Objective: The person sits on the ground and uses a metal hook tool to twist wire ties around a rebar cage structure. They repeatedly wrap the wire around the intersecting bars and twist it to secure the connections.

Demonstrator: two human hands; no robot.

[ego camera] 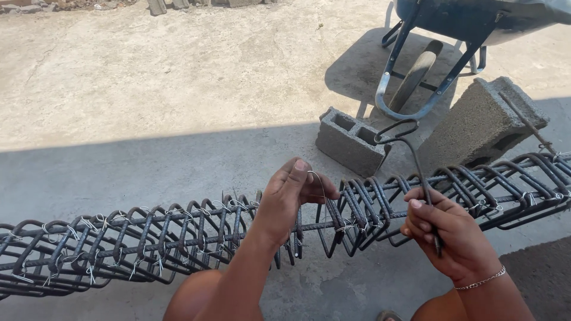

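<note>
Pinching a thin tie wire (318,181) in our left hand (291,196) at the rebar cage (178,238), we clench the hooked twisting tool (416,160) in our right hand (455,235), ready alongside.

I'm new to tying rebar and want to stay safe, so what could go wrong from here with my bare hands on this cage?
1. The left hand pinches a thin tie wire bare; its cut end could prick a finger.
2. The right hand has its grip on a hooked tying tool; a slip could drive knuckles into the stirrups.
3. The rebar cage seems to rest on a tilted concrete block, so it might shift.
</note>
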